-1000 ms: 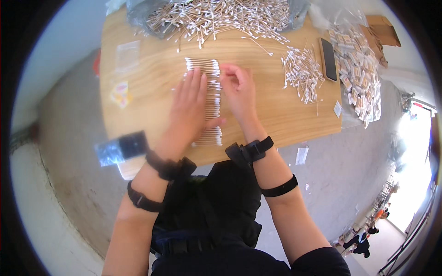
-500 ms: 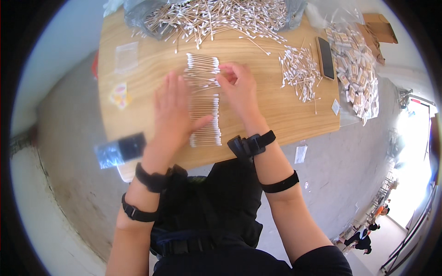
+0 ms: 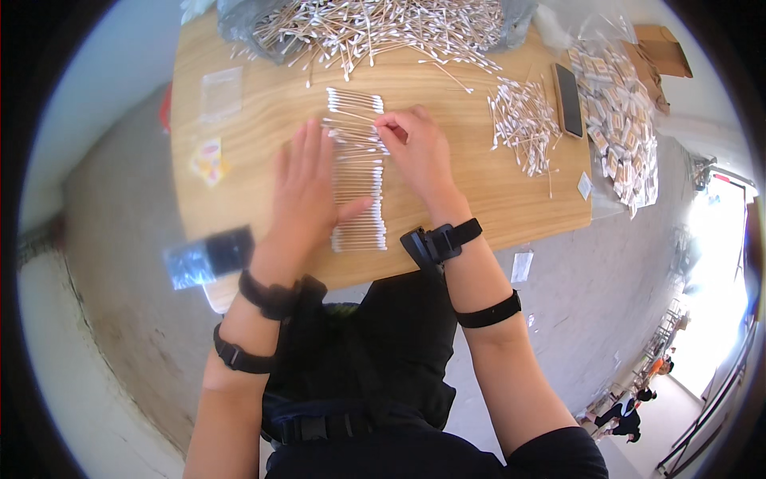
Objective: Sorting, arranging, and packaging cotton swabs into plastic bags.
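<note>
A column of cotton swabs (image 3: 357, 191) lies on the wooden table, the sticks side by side with their white tips at left and right. Several near the middle of the column lie askew. Along its left side rests my left hand (image 3: 307, 180), open, fingers stretched out and the thumb reaching over the lower swabs. On the right side my right hand (image 3: 416, 148) is closed, thumb and forefinger pinching the tip of a cotton swab (image 3: 363, 124) among the skewed ones. Its other fingers are curled in.
A grey plastic bag (image 3: 243, 32) spills a heap of loose swabs at the far edge. Right of my hands are a smaller swab pile (image 3: 523, 120), a phone (image 3: 568, 100) and a bag of small packets (image 3: 622, 128). Clear sachets (image 3: 221, 94) and a dark pouch (image 3: 211, 257) lie left.
My right thumb and forefinger have come together on a swab's tip, slightly lower along the column. My left hand stays beside the column, its fingers less blurred.
</note>
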Demonstrator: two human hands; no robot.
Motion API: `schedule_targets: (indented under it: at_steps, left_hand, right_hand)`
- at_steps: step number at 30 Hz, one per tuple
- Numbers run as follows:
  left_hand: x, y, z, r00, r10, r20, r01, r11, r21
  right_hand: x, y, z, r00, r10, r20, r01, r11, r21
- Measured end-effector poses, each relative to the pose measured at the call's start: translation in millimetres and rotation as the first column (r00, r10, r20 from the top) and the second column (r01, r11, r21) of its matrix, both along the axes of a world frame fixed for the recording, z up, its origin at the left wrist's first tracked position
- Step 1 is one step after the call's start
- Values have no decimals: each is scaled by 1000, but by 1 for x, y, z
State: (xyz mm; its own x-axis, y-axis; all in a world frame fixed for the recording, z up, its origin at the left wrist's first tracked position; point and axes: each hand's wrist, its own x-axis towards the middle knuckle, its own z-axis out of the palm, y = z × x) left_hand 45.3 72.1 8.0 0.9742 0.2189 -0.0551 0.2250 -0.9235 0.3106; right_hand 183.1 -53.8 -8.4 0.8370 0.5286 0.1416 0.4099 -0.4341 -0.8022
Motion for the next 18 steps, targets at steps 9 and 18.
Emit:
schedule_targets:
  at_steps: [9, 18]
  left_hand:
    - [24, -12, 2, 941, 116, 317, -109, 993, -39]
    - [37, -1, -12, 997, -54, 62, 48, 994, 99]
  right_hand:
    - [-1, 2, 0, 999, -20, -41, 19, 1000, -18]
    - [2, 2, -5, 993, -76, -93, 80, 996, 34]
